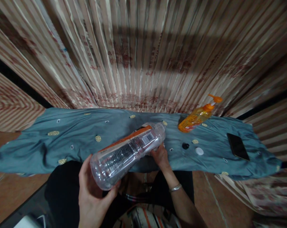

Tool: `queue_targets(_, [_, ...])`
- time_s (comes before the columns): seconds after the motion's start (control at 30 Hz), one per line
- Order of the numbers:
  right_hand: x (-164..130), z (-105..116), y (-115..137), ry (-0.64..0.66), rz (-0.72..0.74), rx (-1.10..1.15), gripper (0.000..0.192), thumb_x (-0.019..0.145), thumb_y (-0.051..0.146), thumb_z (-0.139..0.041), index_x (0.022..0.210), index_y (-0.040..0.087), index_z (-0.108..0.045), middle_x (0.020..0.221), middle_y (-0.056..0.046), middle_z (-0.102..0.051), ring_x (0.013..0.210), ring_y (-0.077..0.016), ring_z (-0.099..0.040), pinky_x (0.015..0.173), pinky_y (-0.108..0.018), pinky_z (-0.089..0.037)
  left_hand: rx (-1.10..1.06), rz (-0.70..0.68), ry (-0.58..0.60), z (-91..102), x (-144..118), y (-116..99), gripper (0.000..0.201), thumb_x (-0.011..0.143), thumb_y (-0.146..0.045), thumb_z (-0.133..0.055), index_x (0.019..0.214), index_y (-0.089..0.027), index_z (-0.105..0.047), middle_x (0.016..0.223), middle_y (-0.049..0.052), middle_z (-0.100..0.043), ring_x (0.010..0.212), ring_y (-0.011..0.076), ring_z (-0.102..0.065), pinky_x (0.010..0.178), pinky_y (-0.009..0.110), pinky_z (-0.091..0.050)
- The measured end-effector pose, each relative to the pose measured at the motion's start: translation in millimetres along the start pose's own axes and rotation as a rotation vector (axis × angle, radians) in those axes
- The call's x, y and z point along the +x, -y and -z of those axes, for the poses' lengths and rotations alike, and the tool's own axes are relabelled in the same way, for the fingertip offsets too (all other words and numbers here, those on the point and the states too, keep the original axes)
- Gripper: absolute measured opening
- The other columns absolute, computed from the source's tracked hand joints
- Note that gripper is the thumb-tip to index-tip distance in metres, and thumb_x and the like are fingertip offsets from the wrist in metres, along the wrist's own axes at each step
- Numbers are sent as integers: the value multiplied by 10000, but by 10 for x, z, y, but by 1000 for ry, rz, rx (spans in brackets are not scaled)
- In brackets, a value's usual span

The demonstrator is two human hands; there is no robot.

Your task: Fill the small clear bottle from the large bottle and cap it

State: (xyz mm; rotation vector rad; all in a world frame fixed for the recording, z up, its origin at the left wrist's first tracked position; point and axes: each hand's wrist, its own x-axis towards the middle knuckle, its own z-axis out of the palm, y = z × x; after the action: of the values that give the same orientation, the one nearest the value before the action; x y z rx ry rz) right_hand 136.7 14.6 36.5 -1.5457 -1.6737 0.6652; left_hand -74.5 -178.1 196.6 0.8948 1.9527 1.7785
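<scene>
From far off, I had the big clear bottle (126, 155) at a slant by the near edge of the counter (74, 136), neck far right, base near left. L hand (93, 193) pinched the base btwn thumb and fingers. R hand (160, 155) was under the neck end, fingers hid, so I couldn't tell its grip. I'd say the step was just holding the bottle; next move prob. called for a soft, steady hold w/ both. To the right were a pump bottle (197, 117), black cap (185, 146) and white disc (199, 151).
</scene>
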Motion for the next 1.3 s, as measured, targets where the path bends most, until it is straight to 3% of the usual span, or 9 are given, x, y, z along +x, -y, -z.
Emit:
queue_targets(0.27, [-15, 4, -7, 12, -9, 3, 569, 901, 335, -833, 1430, 189, -682, 1264, -213, -875, 1227, -450, -867, 1045, -632, -748, -21, 11, -15, -35, -17, -36, 970, 677, -503, -1079, 1518, -257, -665, 1553, 135, -732, 1452, 379, -747, 1253, 500, -620])
queue_targets(0.63, [-1, -27, -50, 24, -26, -49, 604, 883, 314, -848, 1437, 133, -687, 1286, -257, -860, 1250, -465, -853, 1078, -661, -730, -48, 37, -21, -56, -30, -102, 975, 642, -455, -1086, 1495, -243, -663, 1530, 148, -748, 1362, 365, -799, 1151, 464, -682])
queue_targets(0.8, [-4, -26, -88, 14, 17, -27, 597, 881, 335, -851, 1436, 171, -701, 1232, -208, -879, 1203, -437, -866, 1013, -617, -760, -35, 32, -34, -65, -43, -100, 937, 665, -440, -1055, 1498, -239, -678, 1520, 143, -751, 1320, 346, -814, 1106, 440, -700])
queue_targets(1.03, [7, -18, -38, 20, -56, -31, 581, 854, 302, -853, 1396, 150, -708, 1294, -250, -867, 1265, -468, -853, 1101, -654, -722, -63, 40, -39, -71, -46, -100, 971, 646, -471, -1079, 1499, -237, -678, 1542, 154, -741, 1358, 364, -799, 1147, 462, -684])
queue_targets(1.3, [6, -8, -30, 20, -64, 9, 562, 841, 307, -859, 1366, 173, -710, 1241, -237, -879, 1244, -468, -860, 1062, -651, -736, -74, 44, -43, -80, -56, -122, 958, 644, -457, -1082, 1491, -240, -690, 1490, 149, -770, 1332, 375, -811, 1129, 478, -693])
